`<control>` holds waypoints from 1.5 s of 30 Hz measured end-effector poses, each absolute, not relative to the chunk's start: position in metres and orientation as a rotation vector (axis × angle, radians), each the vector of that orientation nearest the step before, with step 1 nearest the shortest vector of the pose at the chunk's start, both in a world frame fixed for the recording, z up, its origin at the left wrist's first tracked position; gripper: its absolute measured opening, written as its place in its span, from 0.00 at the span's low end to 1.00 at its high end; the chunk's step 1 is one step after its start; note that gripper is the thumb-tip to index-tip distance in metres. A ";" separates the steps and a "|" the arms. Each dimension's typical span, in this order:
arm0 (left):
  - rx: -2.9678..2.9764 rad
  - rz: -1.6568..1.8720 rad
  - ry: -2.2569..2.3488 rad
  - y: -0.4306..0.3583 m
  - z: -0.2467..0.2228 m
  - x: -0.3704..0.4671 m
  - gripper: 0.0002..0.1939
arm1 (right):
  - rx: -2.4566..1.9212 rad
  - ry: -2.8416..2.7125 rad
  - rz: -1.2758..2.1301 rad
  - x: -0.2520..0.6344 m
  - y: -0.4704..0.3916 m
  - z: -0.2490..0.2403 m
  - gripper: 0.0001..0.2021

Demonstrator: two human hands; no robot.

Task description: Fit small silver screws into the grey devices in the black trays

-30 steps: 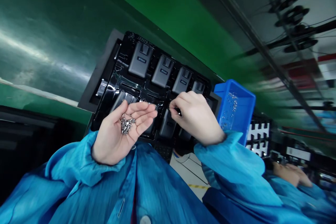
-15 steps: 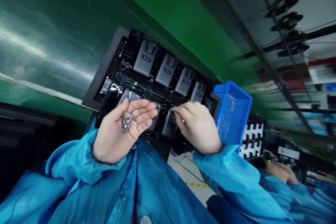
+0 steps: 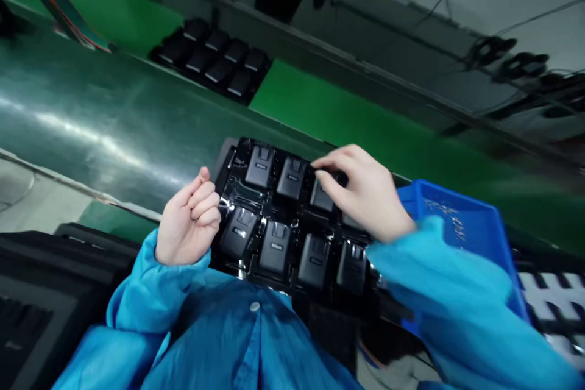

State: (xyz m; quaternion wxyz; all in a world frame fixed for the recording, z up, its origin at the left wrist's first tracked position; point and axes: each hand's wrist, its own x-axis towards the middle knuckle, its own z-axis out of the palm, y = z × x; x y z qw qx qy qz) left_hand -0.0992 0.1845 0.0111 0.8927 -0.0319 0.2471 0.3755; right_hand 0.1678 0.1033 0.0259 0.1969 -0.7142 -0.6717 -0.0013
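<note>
My left hand is closed in a fist beside the left end of a black plastic tray. The handful of small metal screws seen in its palm a moment ago is hidden inside the curled fingers. Two rows of dark grey devices lie in the tray, some with a "Riton" label. My right hand hovers over the back row, thumb and forefinger tips brought close together near a device. Whatever those tips pinch is too small to make out. A front-row device lies fully in sight between my hands.
A blue bin with small metal bits inside stands right of the tray. Another black tray of devices sits farther back on the green bench. Black stacked trays are at lower left, white slotted parts at far right.
My left hand has closed over the screws that lay in its open palm. My right hand has moved from the front row to the back row. The camera view has turned.
</note>
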 end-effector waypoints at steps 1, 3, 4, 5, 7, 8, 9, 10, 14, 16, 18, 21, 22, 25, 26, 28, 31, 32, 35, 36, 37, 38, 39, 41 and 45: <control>-0.070 0.803 0.518 0.187 0.010 -0.102 0.18 | -2.036 -1.908 0.056 0.170 0.130 0.024 0.08; -0.099 0.836 0.538 0.191 0.006 -0.105 0.18 | -2.189 -2.006 0.177 0.172 0.186 0.017 0.11; -0.118 0.843 0.551 0.192 0.004 -0.106 0.17 | -2.204 -2.034 0.201 0.172 0.213 0.013 0.11; -0.138 0.841 0.565 0.192 0.001 -0.107 0.17 | -2.209 -2.058 0.218 0.171 0.240 0.007 0.11; -0.146 0.823 0.587 0.191 -0.003 -0.105 0.17 | -2.241 -2.086 0.224 0.170 0.286 -0.005 0.10; -0.145 0.807 0.597 0.190 -0.005 -0.104 0.17 | -2.265 -2.092 0.219 0.170 0.307 -0.011 0.10; -0.144 0.789 0.610 0.189 -0.007 -0.102 0.16 | -2.290 -2.094 0.209 0.171 0.325 -0.017 0.11; -0.147 0.773 0.624 0.188 -0.010 -0.100 0.16 | -2.316 -2.094 0.197 0.172 0.340 -0.023 0.13; -0.164 0.728 0.686 0.186 -0.020 -0.094 0.14 | -2.381 -2.108 0.150 0.177 0.381 -0.044 0.17; -0.205 0.722 0.723 0.186 -0.024 -0.092 0.12 | -2.392 -2.128 0.130 0.176 0.391 -0.053 0.18; -0.251 0.718 0.760 0.187 -0.026 -0.091 0.11 | -2.397 -2.151 0.112 0.174 0.397 -0.060 0.19; -0.260 0.714 0.792 0.187 -0.028 -0.090 0.09 | -2.422 -2.181 0.121 0.172 0.405 -0.066 0.19; -0.254 0.719 0.795 0.187 -0.029 -0.089 0.08 | -2.439 -2.187 0.138 0.173 0.407 -0.067 0.19; -0.233 0.740 0.791 0.186 -0.029 -0.088 0.05 | -2.499 -2.193 0.195 0.178 0.413 -0.064 0.19; -0.224 0.744 0.788 0.186 -0.029 -0.087 0.05 | -2.517 -2.190 0.204 0.181 0.414 -0.061 0.19; -0.204 0.755 0.783 0.185 -0.029 -0.087 0.05 | -2.546 -2.180 0.199 0.188 0.414 -0.054 0.19; -0.189 0.783 0.768 0.184 -0.031 -0.087 0.06 | -2.577 -2.173 0.165 0.199 0.409 -0.043 0.19; -0.187 0.791 0.762 0.184 -0.033 -0.087 0.06 | -2.582 -2.178 0.157 0.203 0.405 -0.041 0.19; -0.187 0.808 0.742 0.183 -0.036 -0.088 0.08 | -2.570 -2.222 0.156 0.215 0.387 -0.038 0.18; -0.186 0.811 0.737 0.182 -0.037 -0.088 0.09 | -2.563 -2.239 0.159 0.220 0.379 -0.039 0.18; -0.185 0.813 0.730 0.182 -0.037 -0.088 0.10 | -2.558 -2.254 0.162 0.225 0.369 -0.039 0.18; -0.183 0.816 0.723 0.182 -0.037 -0.088 0.10 | -2.555 -2.267 0.167 0.230 0.359 -0.040 0.18; -0.181 0.818 0.717 0.182 -0.037 -0.088 0.11 | -2.554 -2.277 0.175 0.235 0.347 -0.041 0.18; -0.176 0.819 0.704 0.182 -0.037 -0.089 0.11 | -2.557 -2.297 0.210 0.245 0.322 -0.044 0.17; -0.157 0.814 0.684 0.185 -0.035 -0.088 0.13 | -2.561 -2.344 0.388 0.261 0.269 -0.050 0.16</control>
